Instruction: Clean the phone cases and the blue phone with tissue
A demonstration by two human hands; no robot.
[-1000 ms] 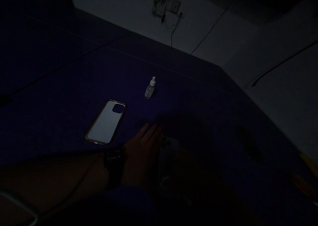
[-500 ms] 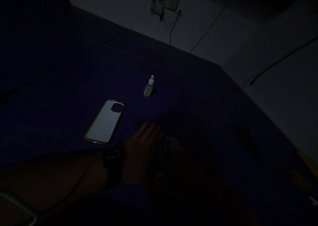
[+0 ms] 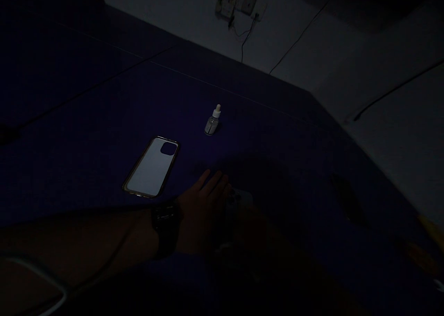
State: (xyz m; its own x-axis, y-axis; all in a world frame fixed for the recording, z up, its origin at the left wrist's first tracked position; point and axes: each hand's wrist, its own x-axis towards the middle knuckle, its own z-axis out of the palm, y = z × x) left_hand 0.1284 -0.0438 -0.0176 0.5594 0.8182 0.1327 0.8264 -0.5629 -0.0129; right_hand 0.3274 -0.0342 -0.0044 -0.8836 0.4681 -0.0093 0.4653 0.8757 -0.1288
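Note:
The picture is very dark. My left hand (image 3: 199, 209), with a black watch (image 3: 166, 223) on the wrist, lies along the left side of a smartphone (image 3: 239, 198), its fingers close together against the edge. The phone's back faces up, and its camera lenses show near the top. At the phone's right side my right hand (image 3: 255, 219) is a dim shape, closed round that edge; most of its fingers are lost in shadow. Left of the hands, a phone case (image 3: 149, 170) with a dark rim and a camera cutout lies flat on the blue surface.
A small dropper bottle (image 3: 212, 123) with a white cap stands beyond the hands. A dark flat object (image 3: 347, 198) lies to the right. Power sockets (image 3: 239, 3) with cables are on the back wall (image 3: 166, 15). A pale cord (image 3: 41, 272) crosses my left forearm.
The whole view has shifted slightly, so everything sits a little further right. Both hands stay at the smartphone; the case and the bottle have not moved on the surface.

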